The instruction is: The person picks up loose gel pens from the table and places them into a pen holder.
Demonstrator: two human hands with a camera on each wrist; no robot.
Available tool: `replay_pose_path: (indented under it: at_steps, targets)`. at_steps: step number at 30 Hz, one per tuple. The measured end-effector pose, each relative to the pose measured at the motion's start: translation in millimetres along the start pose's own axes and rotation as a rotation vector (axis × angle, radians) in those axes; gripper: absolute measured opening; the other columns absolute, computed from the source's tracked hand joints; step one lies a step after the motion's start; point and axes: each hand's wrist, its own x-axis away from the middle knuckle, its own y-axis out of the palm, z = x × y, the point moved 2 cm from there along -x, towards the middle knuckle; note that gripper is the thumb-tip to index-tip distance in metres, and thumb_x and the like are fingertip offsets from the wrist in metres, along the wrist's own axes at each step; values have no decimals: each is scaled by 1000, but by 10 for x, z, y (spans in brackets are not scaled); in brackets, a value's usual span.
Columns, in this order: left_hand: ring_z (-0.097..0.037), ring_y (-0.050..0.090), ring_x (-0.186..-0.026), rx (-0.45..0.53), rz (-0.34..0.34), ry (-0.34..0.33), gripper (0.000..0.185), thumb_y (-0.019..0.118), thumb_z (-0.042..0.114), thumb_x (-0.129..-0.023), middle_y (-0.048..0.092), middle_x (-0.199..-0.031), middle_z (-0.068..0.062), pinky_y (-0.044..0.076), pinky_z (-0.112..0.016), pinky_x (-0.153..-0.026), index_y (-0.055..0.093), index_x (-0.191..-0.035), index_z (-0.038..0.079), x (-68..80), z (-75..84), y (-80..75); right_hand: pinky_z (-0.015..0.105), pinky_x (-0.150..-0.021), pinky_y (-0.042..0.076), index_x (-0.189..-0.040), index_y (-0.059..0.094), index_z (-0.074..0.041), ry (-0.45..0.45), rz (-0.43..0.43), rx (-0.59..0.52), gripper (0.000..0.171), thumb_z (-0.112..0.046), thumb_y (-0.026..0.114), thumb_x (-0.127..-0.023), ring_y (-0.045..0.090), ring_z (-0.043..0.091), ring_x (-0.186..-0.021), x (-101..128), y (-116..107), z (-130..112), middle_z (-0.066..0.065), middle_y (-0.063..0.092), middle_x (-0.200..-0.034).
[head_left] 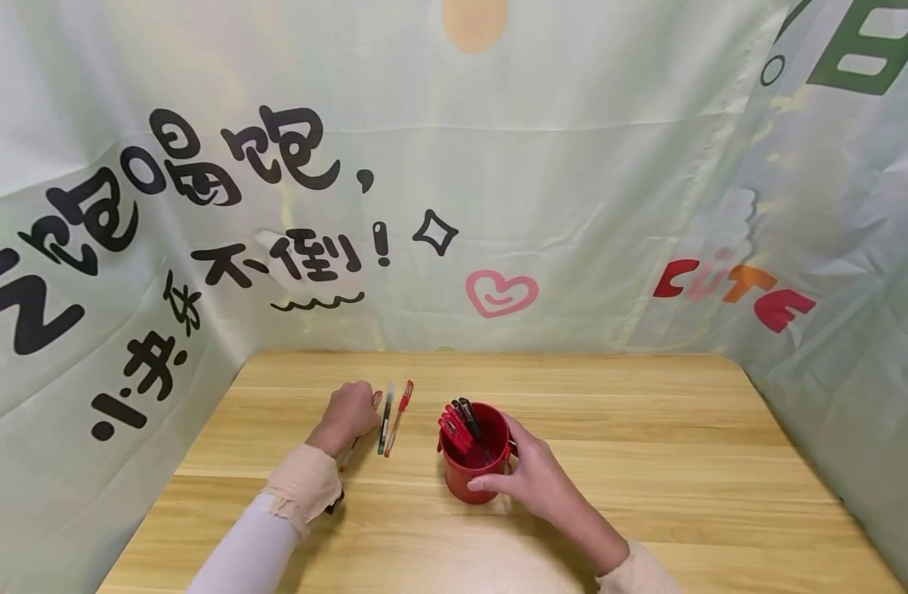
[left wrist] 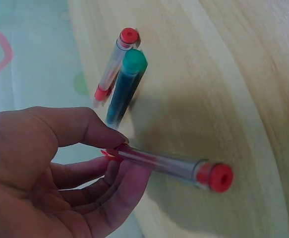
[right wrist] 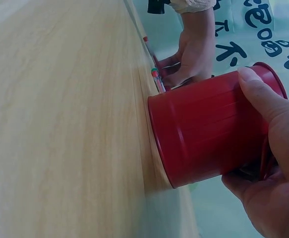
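Note:
My left hand [head_left: 350, 412] pinches a clear-barrelled red pen [left wrist: 179, 166] between thumb and fingers, its red end toward the camera in the left wrist view. Just right of that hand lie a pen with a green end [head_left: 383, 427] and another red pen [head_left: 402, 412], side by side on the table. My right hand [head_left: 535, 478] grips a red metal pen bucket [right wrist: 208, 124] from the right, thumb on the near side and fingers around the back by the handle. Inside the bucket lean several red pens [head_left: 456, 431] and black pens [head_left: 465, 410]; their lower ends are partly hidden.
The wooden table [head_left: 646, 462] extends to both sides and toward the camera. Printed cloth walls [head_left: 572, 206] stand at its back and sides. A black device [head_left: 336, 502] is partly visible under the left wrist.

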Motion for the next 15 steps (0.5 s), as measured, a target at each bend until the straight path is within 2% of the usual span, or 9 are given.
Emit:
replay_pose_path:
  at_steps: [6, 15]
  targets:
    - [-13, 24, -53, 6, 31, 37, 45, 65, -1, -81, 21, -57, 6, 25, -27, -49, 34, -54, 17, 17, 33, -46, 39, -105, 57, -152, 48, -23, -11, 19, 7, 100, -40, 97, -67, 60, 21, -136, -2, 1, 19, -4, 62, -146]
    - [-12, 22, -53, 15, 16, 27, 42, 58, -4, -79, 21, -56, 7, 22, -26, -49, 33, -54, 18, -7, 93, -113, 41, -105, 57, -153, 47, -22, -13, 17, 5, 99, -42, 96, -69, 60, 24, -136, -6, 4, 27, -1, 62, -146]
